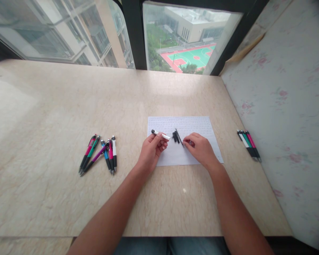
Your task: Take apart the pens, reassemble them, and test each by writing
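My left hand (152, 149) is closed around a white pen barrel (164, 136) with a black clip end, held tilted above the left side of a written sheet of paper (193, 124). My right hand (202, 148) rests over the paper's right side, thumb and forefinger pinched at the lower end of a thin black pen refill (179, 136). Between the hands lie small black pen parts (174, 137), among them what looks like a grip sleeve; their exact kinds are too small to make out.
Several pens (99, 156) in pink, green, purple, blue and white lie in a loose group to the left. Another row of pens (249, 146) lies at the right, beside the flowered wall (284, 117). Windows stand behind the stone-look tabletop (56, 205).
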{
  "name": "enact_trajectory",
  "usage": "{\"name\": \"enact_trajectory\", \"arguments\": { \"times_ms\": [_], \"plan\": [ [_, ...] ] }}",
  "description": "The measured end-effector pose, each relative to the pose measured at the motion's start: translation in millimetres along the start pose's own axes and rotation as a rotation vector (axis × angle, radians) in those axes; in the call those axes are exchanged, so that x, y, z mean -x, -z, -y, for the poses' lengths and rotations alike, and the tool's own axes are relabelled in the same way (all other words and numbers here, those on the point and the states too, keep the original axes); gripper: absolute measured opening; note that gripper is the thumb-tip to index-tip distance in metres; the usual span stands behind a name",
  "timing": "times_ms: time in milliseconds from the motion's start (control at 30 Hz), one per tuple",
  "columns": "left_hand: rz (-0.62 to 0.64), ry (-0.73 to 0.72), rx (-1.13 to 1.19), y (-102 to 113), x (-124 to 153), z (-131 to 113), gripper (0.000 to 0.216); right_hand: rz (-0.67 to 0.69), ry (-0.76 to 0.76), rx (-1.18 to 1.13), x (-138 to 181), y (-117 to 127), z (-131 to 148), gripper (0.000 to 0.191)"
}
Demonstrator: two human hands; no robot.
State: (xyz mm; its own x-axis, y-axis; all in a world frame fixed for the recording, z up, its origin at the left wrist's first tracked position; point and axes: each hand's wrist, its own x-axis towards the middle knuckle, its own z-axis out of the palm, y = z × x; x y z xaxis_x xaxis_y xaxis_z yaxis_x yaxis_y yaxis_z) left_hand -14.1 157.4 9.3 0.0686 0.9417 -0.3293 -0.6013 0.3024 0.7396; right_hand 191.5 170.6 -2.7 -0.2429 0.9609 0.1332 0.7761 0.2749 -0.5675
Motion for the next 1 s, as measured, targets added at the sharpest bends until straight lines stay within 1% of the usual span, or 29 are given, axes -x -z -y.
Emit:
{"name": "enact_trajectory", "arguments": {
  "times_ms": [100, 200, 300, 400, 567, 667, 833, 1000],
  "plan": [
    [0.011, 0.012, 0.024, 0, 0, 0, 0.024, -0.068, 0.004, -0.081, 0, 2, 6, 0.014],
    [0.011, 0.051, 0.06, -1, 1, 1, 0.025, -0.146, -0.009, -0.293, 2, 2, 22, 0.014],
    [0.022, 0.082, 0.057, -5, 5, 4, 0.026, -0.175, 0.001, -0.468, 6, -2, 40, 0.011],
    [0.031, 0.08, 0.039, -8, 8, 6, 0.027, -0.216, -0.002, -0.553, 8, -6, 52, 0.011],
    [0.03, 0.068, 0.035, -7, 9, 9, 0.025, -0.293, -0.057, -0.539, 9, -10, 54, 0.013],
    [0.039, 0.075, 0.02, -7, 8, 9, 0.026, -0.279, -0.05, -0.541, 9, -9, 53, 0.014],
    [0.043, 0.072, 0.027, -7, 8, 8, 0.026, -0.23, 0.053, -0.557, 9, -7, 51, 0.012],
    [0.055, 0.085, 0.032, -7, 8, 7, 0.026, -0.234, 0.057, -0.505, 9, -8, 52, 0.012]
  ]
}}
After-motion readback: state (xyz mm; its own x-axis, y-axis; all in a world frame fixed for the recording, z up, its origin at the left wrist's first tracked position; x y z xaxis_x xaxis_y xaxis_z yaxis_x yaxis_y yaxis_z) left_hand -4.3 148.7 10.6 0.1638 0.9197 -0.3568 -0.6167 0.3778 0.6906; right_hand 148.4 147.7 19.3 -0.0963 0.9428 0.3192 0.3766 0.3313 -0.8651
